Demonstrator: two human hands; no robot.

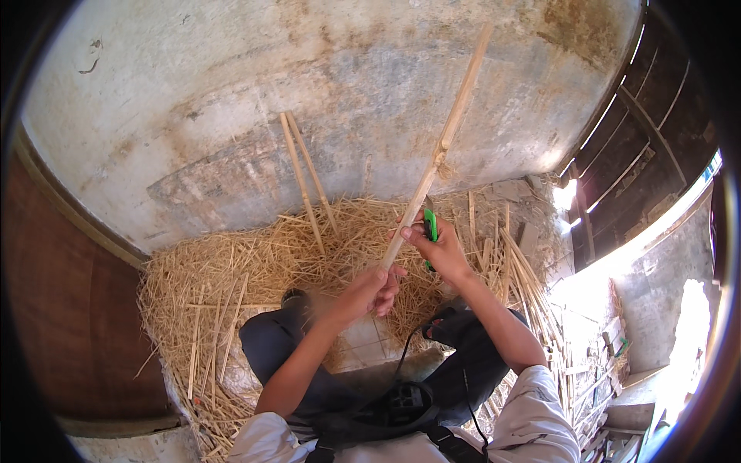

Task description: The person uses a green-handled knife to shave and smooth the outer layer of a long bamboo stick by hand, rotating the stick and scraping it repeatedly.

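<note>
A long pale bamboo strip slants up and to the right in front of me, with a knot partway along and a tuft of fibres hanging from it. My left hand is closed around its lower end. Higher up, my right hand grips a green utility knife. The knife's blade lies close beside the strip, and the right fingers also touch the strip. Whether the blade is cutting into it, I cannot tell.
Straw-like shavings cover the floor around my legs. Two bamboo poles lean on the stained wall. Split strips lie to the right, more strips to the left. A dark wooden door stands at the left.
</note>
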